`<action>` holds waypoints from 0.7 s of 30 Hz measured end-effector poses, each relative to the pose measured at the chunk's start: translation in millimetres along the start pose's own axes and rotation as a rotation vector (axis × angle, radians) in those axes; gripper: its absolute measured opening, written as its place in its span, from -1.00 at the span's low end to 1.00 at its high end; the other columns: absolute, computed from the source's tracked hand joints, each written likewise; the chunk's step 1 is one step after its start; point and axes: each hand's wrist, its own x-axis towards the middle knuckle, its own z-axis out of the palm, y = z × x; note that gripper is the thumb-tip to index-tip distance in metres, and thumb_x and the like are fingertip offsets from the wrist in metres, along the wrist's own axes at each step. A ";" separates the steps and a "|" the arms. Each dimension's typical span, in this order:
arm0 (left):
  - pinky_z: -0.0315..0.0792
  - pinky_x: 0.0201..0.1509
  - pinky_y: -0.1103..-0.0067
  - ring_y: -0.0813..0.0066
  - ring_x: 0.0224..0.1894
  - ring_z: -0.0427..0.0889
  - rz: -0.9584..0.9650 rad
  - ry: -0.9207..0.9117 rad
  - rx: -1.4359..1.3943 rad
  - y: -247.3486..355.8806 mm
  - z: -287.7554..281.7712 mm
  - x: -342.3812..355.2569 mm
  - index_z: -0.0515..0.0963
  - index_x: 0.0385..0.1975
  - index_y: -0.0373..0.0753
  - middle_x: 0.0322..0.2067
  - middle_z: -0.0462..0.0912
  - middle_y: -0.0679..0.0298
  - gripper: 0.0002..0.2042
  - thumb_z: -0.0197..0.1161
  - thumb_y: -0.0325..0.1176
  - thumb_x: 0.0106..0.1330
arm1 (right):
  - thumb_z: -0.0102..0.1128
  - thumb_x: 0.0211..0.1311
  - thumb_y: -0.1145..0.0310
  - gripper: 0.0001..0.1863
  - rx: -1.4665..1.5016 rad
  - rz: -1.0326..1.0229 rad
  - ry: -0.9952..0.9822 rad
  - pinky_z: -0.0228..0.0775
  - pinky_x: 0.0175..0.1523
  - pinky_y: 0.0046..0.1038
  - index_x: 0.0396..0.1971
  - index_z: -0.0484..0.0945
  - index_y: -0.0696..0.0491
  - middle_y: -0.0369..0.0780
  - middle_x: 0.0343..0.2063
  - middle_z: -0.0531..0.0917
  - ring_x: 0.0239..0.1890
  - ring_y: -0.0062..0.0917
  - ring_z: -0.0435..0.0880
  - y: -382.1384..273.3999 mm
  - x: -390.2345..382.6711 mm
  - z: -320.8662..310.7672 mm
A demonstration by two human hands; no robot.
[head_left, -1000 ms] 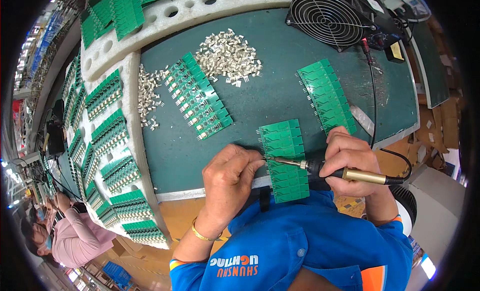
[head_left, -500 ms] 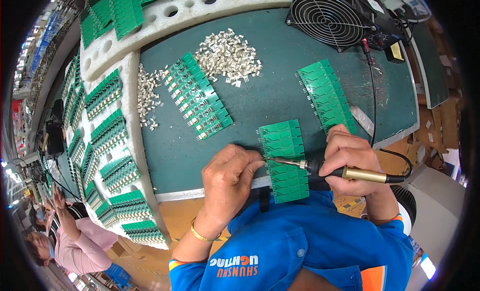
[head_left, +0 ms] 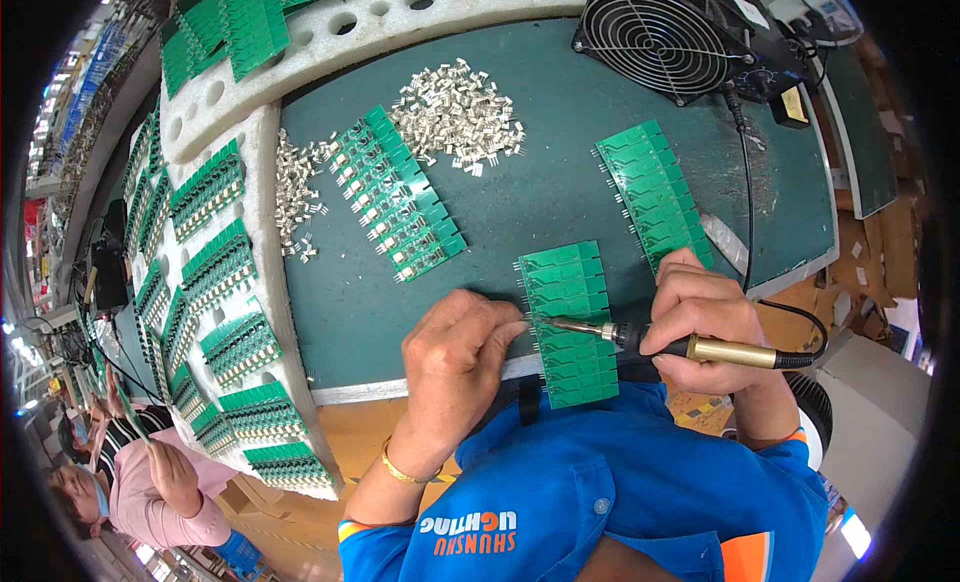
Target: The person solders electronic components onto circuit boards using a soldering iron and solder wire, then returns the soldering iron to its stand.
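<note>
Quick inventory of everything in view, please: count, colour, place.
board at the iron tip: 1, green, near table edge
parts-up board: 1, green, table left of centre
right-hand board: 1, green, table right
boards on foam: many, green, left
foam: white, left and far edges
small parts: many, whitish, two heaps, table left
fan: 1, black, far right
table: 1, dark green, centre
co-worker: at least 1, pink top, lower left
soldering iron: 1, black and gold, in right hand
bracelet: 1, gold, left wrist
shirt: 1, blue, bottom
hands: 2, bare, left and right
</note>
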 end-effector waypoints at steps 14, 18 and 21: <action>0.32 -0.53 0.63 0.57 -0.59 0.43 -0.127 0.151 -0.056 -4.4 -8.1 -14.0 0.46 -0.42 -0.33 -0.49 0.49 0.26 -0.87 0.32 -0.60 0.19 | 0.31 -0.13 0.46 -0.81 0.098 -0.012 0.146 0.23 -0.27 -0.37 -0.43 0.57 0.08 -0.27 -0.59 0.54 -0.56 -0.43 0.46 7.7 -15.5 -1.3; 0.32 -0.53 0.63 0.56 -0.58 0.44 -0.079 0.161 -0.032 0.7 -7.3 -11.1 0.46 -0.42 -0.32 -0.45 0.49 0.25 -0.88 0.30 -0.62 0.19 | 0.30 -0.02 0.38 -0.84 0.118 0.025 0.184 0.23 -0.31 -0.39 -0.43 0.56 0.10 -0.26 -0.60 0.53 -0.58 -0.44 0.45 9.0 -16.4 1.1; 0.27 -0.49 0.70 0.62 -0.52 0.40 -0.071 0.131 -0.042 2.5 -5.2 -10.1 0.46 -0.40 -0.34 -0.45 0.45 0.28 -0.90 0.27 -0.60 0.24 | 0.29 0.03 0.35 -0.83 0.123 0.032 0.208 0.23 -0.33 -0.39 -0.43 0.56 0.11 -0.26 -0.61 0.53 -0.59 -0.46 0.45 9.6 -17.0 4.5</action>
